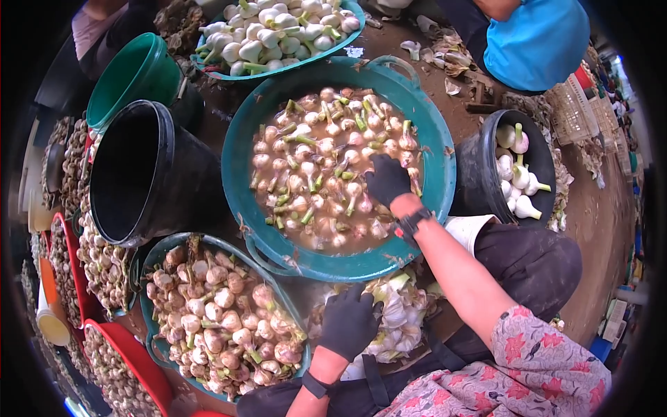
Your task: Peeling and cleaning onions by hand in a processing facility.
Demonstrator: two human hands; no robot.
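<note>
In front of me stands a large round green tub (443,156) of muddy brown water with many garlic bulbs (307,168) floating in it, their green stems cut short. My right hand (388,180), in a black glove, reaches over the tub's right side and touches bulbs there. Its fingertips are partly hidden, so its grip cannot be told. Gloved in black too, my left hand (350,320) hangs palm down over a pile of pale garlic peelings (401,323), fingers apart, with nothing seen in it. Left of it is a green basin (156,346) heaped with unwashed garlic (224,313).
A black bucket (167,172) tilts at the tub's left, beside a green bucket (125,83). At right, another black bucket (479,167) contains clean white garlic (521,172). A basin (333,49) of clean garlic stands beyond. A person in blue (536,44) sits at upper right.
</note>
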